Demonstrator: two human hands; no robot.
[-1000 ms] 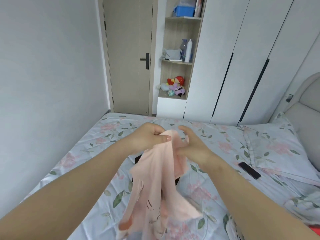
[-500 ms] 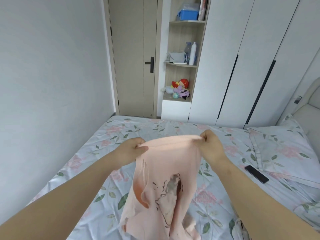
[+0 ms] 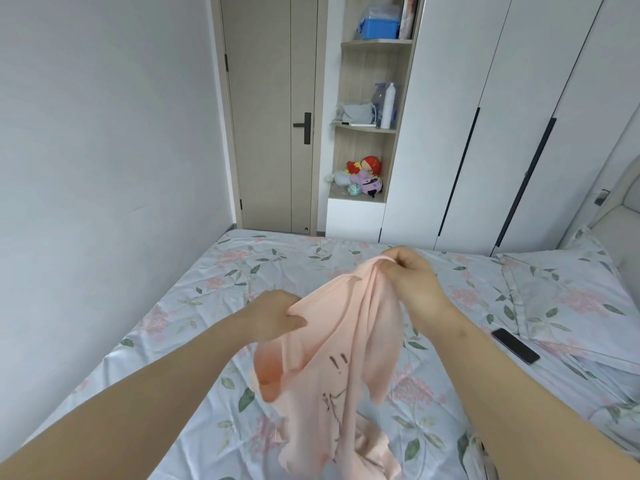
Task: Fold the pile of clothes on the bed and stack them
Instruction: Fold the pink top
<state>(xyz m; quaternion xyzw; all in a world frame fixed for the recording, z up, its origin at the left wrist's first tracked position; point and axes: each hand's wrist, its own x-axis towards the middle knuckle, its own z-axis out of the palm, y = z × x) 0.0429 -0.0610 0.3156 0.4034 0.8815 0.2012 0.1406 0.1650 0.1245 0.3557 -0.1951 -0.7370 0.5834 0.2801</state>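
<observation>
A person holds a pink shirt (image 3: 332,358) up over the flowered bed (image 3: 194,306).

The left hand (image 3: 273,320) pinches one top edge, the right hand (image 3: 412,282) grips the other higher up; a phone (image 3: 515,345) lies near the bed's right edge.

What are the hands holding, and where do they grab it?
Both hold a pink shirt: the left hand and the right hand each pinch its top edge.

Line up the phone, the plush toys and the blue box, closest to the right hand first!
1. Phone, on the bed, right of the right hand.
2. Plush toys, low shelf past the bed.
3. Blue box, top shelf.
</observation>
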